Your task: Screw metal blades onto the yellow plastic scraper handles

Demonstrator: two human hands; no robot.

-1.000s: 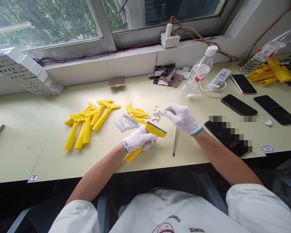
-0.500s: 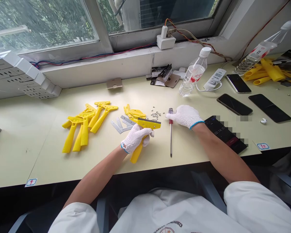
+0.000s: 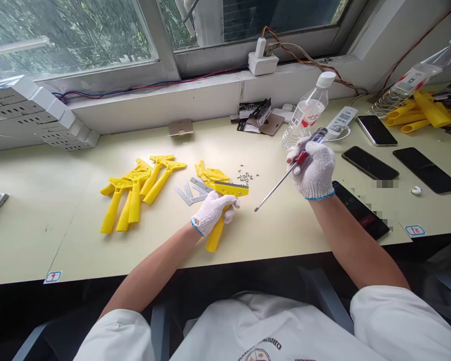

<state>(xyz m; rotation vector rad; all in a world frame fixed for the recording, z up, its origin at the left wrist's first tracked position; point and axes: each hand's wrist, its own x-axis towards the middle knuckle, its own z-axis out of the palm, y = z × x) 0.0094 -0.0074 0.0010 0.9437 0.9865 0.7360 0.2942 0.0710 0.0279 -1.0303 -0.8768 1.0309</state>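
My left hand [image 3: 215, 210], in a white knit glove, is closed around a yellow scraper [image 3: 215, 235] just above the table; a blade edge shows along its head. My gloved right hand [image 3: 313, 168] grips a screwdriver [image 3: 300, 158] in the air, its shaft slanting down left toward the scraper without touching it. Behind the scraper lie loose metal blades [image 3: 188, 193], yellow plastic head pieces [image 3: 212, 174] and a scatter of small screws [image 3: 245, 177]. Several yellow scraper handles [image 3: 133, 200] are piled to the left.
A water bottle [image 3: 304, 115] stands behind my right hand. Phones [image 3: 370, 163] and an earbud [image 3: 416, 190] lie at the right, near more yellow handles [image 3: 434, 110]. Torn black packaging [image 3: 253, 115] sits by the wall, and white boxes [image 3: 33, 110] are stacked at the left.
My right hand has lifted the screwdriver off the table, raising it up and to the right with the tip swung left. My left hand keeps the scraper in nearly the same place.
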